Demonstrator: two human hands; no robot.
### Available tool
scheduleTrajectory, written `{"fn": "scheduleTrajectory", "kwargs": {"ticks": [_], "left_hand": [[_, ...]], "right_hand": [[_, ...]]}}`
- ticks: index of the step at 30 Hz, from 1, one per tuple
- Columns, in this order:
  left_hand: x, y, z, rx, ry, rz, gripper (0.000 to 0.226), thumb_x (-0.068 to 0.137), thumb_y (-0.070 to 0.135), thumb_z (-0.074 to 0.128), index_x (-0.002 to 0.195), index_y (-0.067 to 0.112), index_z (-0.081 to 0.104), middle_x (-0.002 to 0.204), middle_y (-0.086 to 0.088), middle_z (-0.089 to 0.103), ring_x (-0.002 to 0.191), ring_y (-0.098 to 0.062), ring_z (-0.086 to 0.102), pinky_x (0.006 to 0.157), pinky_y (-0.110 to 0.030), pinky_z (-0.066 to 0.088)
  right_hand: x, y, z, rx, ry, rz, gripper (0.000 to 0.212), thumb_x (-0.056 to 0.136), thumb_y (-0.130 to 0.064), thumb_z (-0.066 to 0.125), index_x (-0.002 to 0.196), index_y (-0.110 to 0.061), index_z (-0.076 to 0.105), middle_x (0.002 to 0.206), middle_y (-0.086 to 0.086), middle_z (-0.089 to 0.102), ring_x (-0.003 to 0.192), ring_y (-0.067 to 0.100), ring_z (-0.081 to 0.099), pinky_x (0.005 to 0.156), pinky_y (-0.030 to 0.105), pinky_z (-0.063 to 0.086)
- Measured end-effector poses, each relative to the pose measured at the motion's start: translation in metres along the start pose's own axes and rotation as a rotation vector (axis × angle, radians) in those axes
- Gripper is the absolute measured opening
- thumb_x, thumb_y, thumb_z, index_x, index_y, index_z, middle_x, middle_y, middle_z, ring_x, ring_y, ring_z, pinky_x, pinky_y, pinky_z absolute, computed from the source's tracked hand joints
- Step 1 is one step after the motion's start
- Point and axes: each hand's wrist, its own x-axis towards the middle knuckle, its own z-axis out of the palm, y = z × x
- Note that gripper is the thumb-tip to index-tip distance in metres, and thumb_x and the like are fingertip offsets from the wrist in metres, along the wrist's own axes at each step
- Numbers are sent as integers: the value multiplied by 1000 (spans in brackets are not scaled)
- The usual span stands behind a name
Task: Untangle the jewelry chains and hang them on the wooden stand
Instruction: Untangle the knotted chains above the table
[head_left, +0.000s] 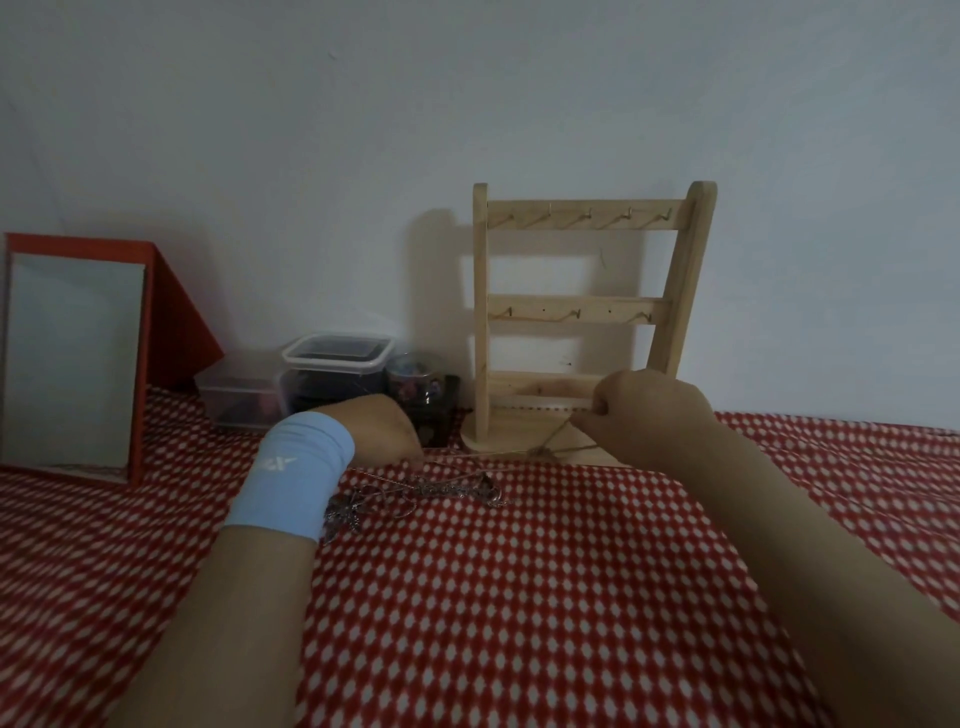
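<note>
chain (540, 451) stretches from pinching fingers (605, 404) of the right hand (655, 411) down to the left hand (387, 431), its fingers hidden.

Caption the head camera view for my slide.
The left hand and right hand stretch a thin gold chain before the pale wooden hook stand, tangled silver chains beside.

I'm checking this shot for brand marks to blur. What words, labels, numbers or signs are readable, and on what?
White mark on the light blue wristband: a logo, too blurred to read.
Lidded plastic box, patterned cup, wooden stand: no text shows.
</note>
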Motion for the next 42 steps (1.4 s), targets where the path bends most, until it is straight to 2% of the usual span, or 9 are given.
{"fn": "scheduleTrajectory", "kwargs": {"ticks": [4, 10, 13, 17, 20, 23, 30, 36, 42], "left_hand": [[-4, 1, -3, 197, -76, -215, 54, 83, 30, 73, 130, 9, 60, 133, -8, 59, 116, -23, 59, 101, -35, 49], [-11, 19, -3, 505, -49, -180, 32, 97, 19, 54, 123, 3, 61, 121, -10, 64, 108, -23, 62, 94, -31, 49], [2, 34, 11, 80, 122, 184, 23, 95, 23, 54, 109, 14, 71, 114, -1, 69, 102, -18, 63, 99, -34, 48], [7, 57, 44, -538, -135, 488, 45, 91, 20, 67, 134, 18, 54, 124, 4, 67, 116, -9, 60, 109, -31, 42], [9, 57, 53, -770, -227, 512, 14, 99, 13, 56, 109, 15, 65, 89, 1, 72, 80, -14, 68, 83, -28, 54], [8, 49, 46, -731, -190, 431, 23, 101, 27, 51, 88, 14, 65, 67, 5, 52, 50, -7, 41, 49, -20, 37], [1, 31, 20, -500, -70, 360, 28, 106, 26, 39, 110, 17, 65, 69, 5, 63, 41, -6, 34, 39, -16, 29], [-2, 34, 24, -612, -172, 331, 30, 105, 25, 43, 105, 8, 68, 86, -6, 75, 59, -18, 63, 47, -24, 46], [-2, 35, 26, -804, -218, 340, 31, 104, 24, 45, 106, 3, 69, 93, -12, 74, 72, -22, 65, 55, -31, 57]], "right_hand": [[-1, -3, 0, -22, 59, 1, 34, 99, -56, 50, 83, -29, 61, 75, -11, 59, 68, 8, 54, 56, 27, 38], [0, -3, -1, 212, 2, -63, 31, 100, -49, 56, 83, -27, 70, 76, -8, 65, 66, 8, 58, 58, 25, 43], [-3, -9, -1, 586, -26, -207, 25, 99, -44, 59, 81, -34, 72, 85, -7, 71, 77, 10, 66, 70, 25, 53], [-4, -15, -6, 911, 51, -292, 26, 99, -30, 63, 78, -19, 74, 77, 2, 72, 68, 11, 62, 64, 18, 49], [-2, -9, -6, 903, 132, -245, 24, 99, -30, 64, 81, -19, 76, 72, -8, 71, 64, 0, 60, 63, 12, 46], [3, -1, -2, 642, 196, -144, 26, 99, -40, 61, 80, -28, 74, 62, -11, 64, 60, 3, 57, 60, 23, 46], [3, -4, 4, 226, 73, -24, 32, 102, -46, 53, 83, -25, 69, 75, -8, 65, 70, 9, 60, 55, 25, 41], [-5, -9, 2, 171, -379, -167, 28, 91, -29, 73, 119, -26, 73, 114, -11, 71, 100, 4, 63, 97, 22, 48], [-5, -20, 8, 608, -121, -226, 10, 94, -30, 69, 98, -27, 78, 95, -14, 73, 87, -2, 66, 86, 24, 56]]}}
